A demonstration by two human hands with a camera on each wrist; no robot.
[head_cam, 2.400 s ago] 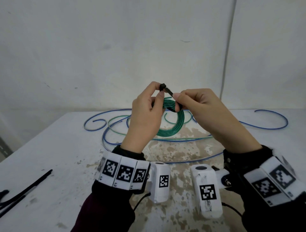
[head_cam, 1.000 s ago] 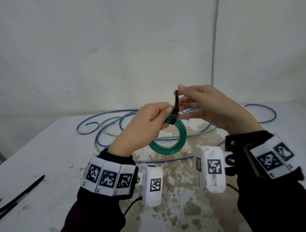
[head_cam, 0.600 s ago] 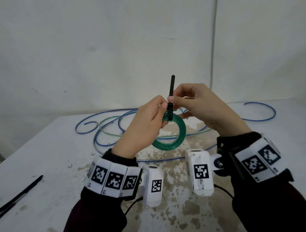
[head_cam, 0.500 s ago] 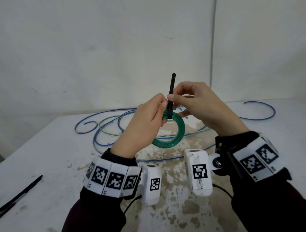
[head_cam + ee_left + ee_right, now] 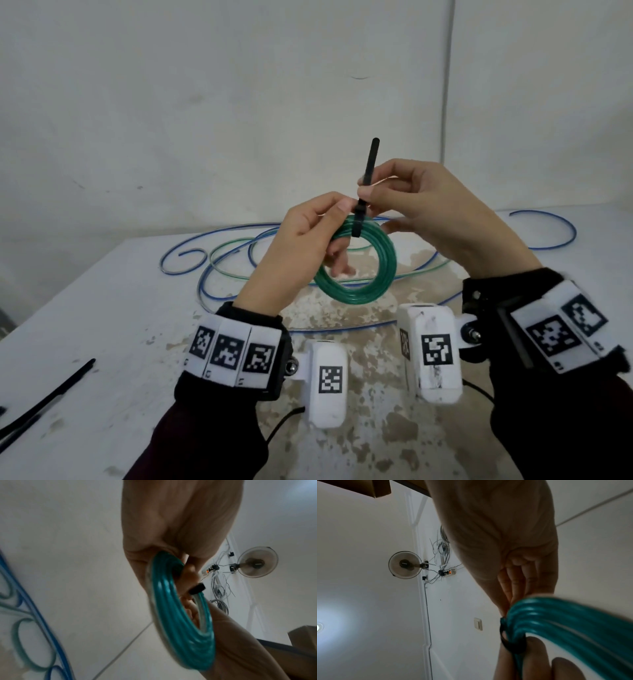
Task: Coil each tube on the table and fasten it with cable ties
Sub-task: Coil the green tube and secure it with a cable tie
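Note:
A green tube coil (image 5: 363,277) hangs in the air above the table, gripped at its top by my left hand (image 5: 308,240). A black cable tie (image 5: 369,171) is looped round the coil's top, its tail standing straight up. My right hand (image 5: 421,205) pinches the tie's tail just above its head. The left wrist view shows the coil (image 5: 181,622) edge-on with the tie's black head (image 5: 197,588) by my fingers. In the right wrist view the tie loop (image 5: 510,643) wraps the green strands (image 5: 565,626).
Loose blue tubes (image 5: 548,236) and a thin green tube (image 5: 233,250) sprawl across the back of the stained white table (image 5: 102,308). Spare black cable ties (image 5: 44,401) lie at the left front edge. A wall stands close behind.
The tie's tail has come further up through the head and stands taller above my right fingers. The loop round the coil has drawn tighter.

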